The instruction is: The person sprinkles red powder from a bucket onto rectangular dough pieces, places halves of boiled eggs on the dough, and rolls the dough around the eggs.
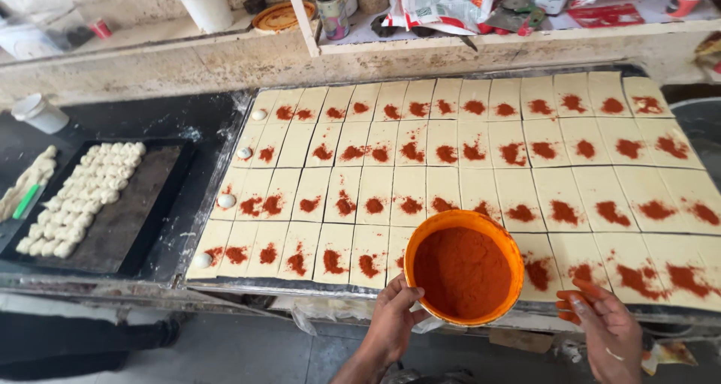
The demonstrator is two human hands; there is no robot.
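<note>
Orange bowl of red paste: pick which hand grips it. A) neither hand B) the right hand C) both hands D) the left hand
D: the left hand grips the rim of the orange bowl, while the right hand, its fingers stained red, is open beside it, clear of the bowl.

A black tray is set on the tabletop at the left, and rows of twisted dough pieces are laid along its left half. More dough is seen beyond its left edge, with a green stick beside it. A white cup is placed nearer the wall. On the ledge behind, a white bucket, a tin can and crumpled bags are kept.
</note>
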